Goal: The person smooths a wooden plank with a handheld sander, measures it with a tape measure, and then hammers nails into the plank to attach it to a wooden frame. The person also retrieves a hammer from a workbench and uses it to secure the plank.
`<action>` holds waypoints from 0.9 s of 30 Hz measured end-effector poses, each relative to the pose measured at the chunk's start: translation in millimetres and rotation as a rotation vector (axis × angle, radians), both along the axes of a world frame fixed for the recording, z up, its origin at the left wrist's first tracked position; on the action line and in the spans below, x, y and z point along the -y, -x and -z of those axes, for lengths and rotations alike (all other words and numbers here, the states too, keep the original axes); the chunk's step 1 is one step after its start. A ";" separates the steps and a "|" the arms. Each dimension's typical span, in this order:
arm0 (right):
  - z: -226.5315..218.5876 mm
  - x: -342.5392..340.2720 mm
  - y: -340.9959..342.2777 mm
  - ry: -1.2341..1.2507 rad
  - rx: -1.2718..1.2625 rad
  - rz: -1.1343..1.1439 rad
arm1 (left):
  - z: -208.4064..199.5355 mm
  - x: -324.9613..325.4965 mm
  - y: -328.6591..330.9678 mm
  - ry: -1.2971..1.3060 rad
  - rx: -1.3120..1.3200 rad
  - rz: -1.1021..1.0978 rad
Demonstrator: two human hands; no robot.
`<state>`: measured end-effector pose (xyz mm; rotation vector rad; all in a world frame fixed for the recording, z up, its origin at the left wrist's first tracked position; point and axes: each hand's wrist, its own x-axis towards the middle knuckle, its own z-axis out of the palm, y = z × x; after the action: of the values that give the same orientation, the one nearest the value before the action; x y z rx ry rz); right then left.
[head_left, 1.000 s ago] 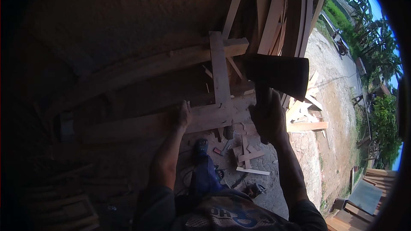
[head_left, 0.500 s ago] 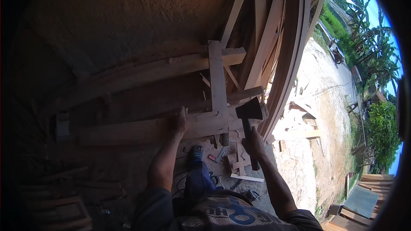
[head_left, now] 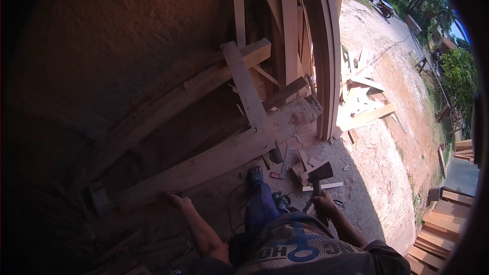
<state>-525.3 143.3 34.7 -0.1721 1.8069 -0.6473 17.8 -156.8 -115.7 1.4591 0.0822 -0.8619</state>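
Note:
My right hand [head_left: 323,202] is wrapped round the handle of a hatchet [head_left: 321,172], whose dark, flared blade points up, low over the ground by my right side. At the near edge of a long, thick wooden beam [head_left: 204,165], toward its left part, is my left hand [head_left: 179,201]. Shadow hides how its fingers lie. A shorter board [head_left: 245,84] crosses from this beam to a second beam [head_left: 204,82] nearer the wall. The near beam's right end [head_left: 298,117] looks rough and lies in brighter light.
Tall planks [head_left: 289,25] and a curved, grooved frame piece [head_left: 328,56] lean at the far side. Wood offcuts [head_left: 300,168] lie by my feet, with a scrap pile [head_left: 359,89] in the sun. A rough wall [head_left: 127,35] stands left; stacked boards [head_left: 438,224] are at right.
My left hand has slid left along the near beam. The right hand has lowered the hatchet away from the beam's right end. The whole view has tilted and shifted.

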 end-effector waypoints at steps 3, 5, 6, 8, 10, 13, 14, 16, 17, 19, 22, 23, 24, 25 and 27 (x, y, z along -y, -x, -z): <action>7.3 0.9 -4.4 0.017 0.046 0.058 | 15.8 5.6 -38.8 0.078 0.094 0.104; 10.1 -1.6 -2.0 0.020 0.062 0.093 | 10.2 13.9 -43.4 0.100 -0.147 0.043; 11.0 -5.7 1.1 0.007 0.061 0.111 | 6.4 23.3 -30.9 0.007 -0.228 0.030; 13.5 -7.7 2.5 0.008 0.059 0.142 | -8.9 38.8 -17.7 -0.176 -0.360 -0.013; 6.0 12.5 -7.5 -0.014 0.066 0.086 | -7.8 15.2 -49.3 -0.126 0.427 0.368; 12.1 22.3 -14.9 0.049 0.140 0.086 | -17.2 38.0 -70.6 0.002 0.073 0.167; 14.8 29.5 -21.0 0.057 0.158 0.069 | -32.7 49.1 -87.6 0.056 -0.268 -0.110; 15.2 9.0 -9.7 0.018 0.103 0.110 | -57.0 39.0 -24.5 0.075 -0.267 -0.163; 19.3 -0.1 -7.8 0.022 0.102 0.124 | -94.3 34.7 8.9 0.097 -0.252 -0.187; 22.6 0.1 -12.6 0.026 0.120 0.095 | -161.0 39.0 -3.5 0.316 -0.023 -0.042; 11.6 11.0 -21.9 0.010 0.140 0.044 | -238.1 56.8 -100.3 0.516 0.472 0.164; 14.0 9.7 -22.5 0.022 0.157 0.050 | -259.8 62.3 -121.9 0.607 0.445 0.196; 16.3 7.6 -24.1 0.035 0.175 0.057 | -284.5 66.7 -143.9 0.697 0.417 0.229; 19.1 -0.2 -22.3 0.026 0.156 0.064 | -326.8 71.8 -130.9 0.732 0.234 0.245; 29.7 -4.9 -20.4 0.030 0.143 0.049 | -411.5 63.8 -77.8 0.797 0.360 0.211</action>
<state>-504.9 148.2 5.0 -0.0987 1.6686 -0.7045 95.6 -220.5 295.8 0.8465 -0.6298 -0.6676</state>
